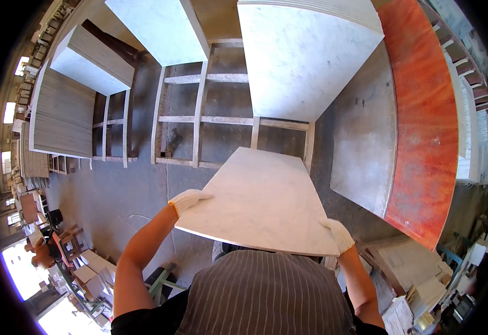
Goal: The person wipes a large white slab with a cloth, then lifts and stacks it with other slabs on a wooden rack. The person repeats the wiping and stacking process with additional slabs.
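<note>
I'm gripping the marbled slab (266, 198) by opposite edges with left hand (188, 201) and right hand (339, 234), risking chipped corners if either gloved grip is slipping

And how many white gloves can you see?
2: one on the left hand, at the left of the pale slab; one on the right hand, at its right. Others may be hidden.

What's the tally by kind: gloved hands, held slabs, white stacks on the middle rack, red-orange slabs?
Gloved hands: 2 (left hand, right hand)
Held slab: 1
White stacks on the middle rack: 2 (left stack, right stack)
Red-orange slab: 1
Total: 6
</note>
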{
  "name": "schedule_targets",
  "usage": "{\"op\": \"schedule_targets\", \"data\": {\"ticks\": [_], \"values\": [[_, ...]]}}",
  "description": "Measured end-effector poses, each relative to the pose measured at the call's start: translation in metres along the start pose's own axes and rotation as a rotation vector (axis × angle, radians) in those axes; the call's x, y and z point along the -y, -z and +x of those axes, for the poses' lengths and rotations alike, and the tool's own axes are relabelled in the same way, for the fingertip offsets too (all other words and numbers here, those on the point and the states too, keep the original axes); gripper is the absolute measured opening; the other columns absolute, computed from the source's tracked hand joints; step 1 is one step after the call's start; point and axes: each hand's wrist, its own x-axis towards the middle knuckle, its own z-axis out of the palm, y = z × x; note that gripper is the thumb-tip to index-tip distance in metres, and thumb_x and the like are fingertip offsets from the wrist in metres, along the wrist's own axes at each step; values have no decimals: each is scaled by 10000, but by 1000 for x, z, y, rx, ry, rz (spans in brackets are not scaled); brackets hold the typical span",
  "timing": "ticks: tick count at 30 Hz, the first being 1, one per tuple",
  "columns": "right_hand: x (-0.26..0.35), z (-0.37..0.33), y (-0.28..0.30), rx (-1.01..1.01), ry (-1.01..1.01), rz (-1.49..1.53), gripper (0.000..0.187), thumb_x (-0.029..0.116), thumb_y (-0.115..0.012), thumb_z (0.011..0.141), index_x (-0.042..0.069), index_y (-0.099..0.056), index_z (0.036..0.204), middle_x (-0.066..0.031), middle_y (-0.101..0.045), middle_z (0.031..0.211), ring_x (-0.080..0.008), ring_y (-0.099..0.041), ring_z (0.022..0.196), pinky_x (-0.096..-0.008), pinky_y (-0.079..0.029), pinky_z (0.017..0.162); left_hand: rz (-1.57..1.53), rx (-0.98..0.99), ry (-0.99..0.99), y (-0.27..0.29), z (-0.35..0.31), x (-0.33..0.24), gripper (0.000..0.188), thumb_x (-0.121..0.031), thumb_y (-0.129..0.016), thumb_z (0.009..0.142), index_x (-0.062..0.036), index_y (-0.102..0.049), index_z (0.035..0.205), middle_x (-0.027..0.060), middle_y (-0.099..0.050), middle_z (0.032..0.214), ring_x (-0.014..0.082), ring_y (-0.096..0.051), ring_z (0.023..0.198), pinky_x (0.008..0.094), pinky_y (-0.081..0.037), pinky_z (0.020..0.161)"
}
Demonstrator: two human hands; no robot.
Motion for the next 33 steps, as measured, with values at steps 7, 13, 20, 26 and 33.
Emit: {"op": "schedule_targets", "data": {"ticks": [7, 13, 20, 26, 33], "values": [[58, 3, -5, -56, -108, 42, 340, 197, -577, 964, -69, -611, 1174, -177, -688, 1095, -289, -697, 925, -416, -577, 798, 145, -82, -28, -20, -5, -39, 403, -300, -643, 957, 78, -681, 1092, 91, -714, 999, 154, -676, 808, 312, -546, 712], [112, 2, -12, -100, -146, -9, 342, 193, -585, 959, -56, -610, 1194, -163, -687, 1119, -278, -695, 961, -410, -578, 810, 27, -122, 64, -29, -7, -79, 373, -266, -627, 970, 82, -675, 1094, 97, -711, 1005, 158, -675, 837, 318, -551, 741], [155, -16, -7, -65, -120, -10, 339, 195, -549, 978, -55, -603, 1201, -164, -684, 1127, -273, -691, 970, -396, -567, 835, -67, -75, 22, -46, -24, -116, 358, -247, -605, 982, 89, -662, 1091, 107, -706, 1016, 176, -684, 843, 332, -559, 752], [188, -9, -3, -33, -79, 36, 365, 212, -530, 991, -63, -586, 1223, -181, -681, 1139, -289, -694, 964, -417, -568, 844, -19, -40, -40, -55, 0, -138, 355, -217, -569, 998, 77, -600, 1194, 155, -691, 1107, 229, -704, 905, 370, -583, 797], [233, -8, -18, -110, -36, 20, 366, 231, -562, 986, -67, -602, 1196, -179, -701, 1077, -278, -710, 896, -421, -587, 787, -27, -44, -120, -71, 25, -167, 365, -252, -590, 991, 88, -646, 1108, 120, -705, 1021, 185, -693, 834, 328, -567, 730]]}}
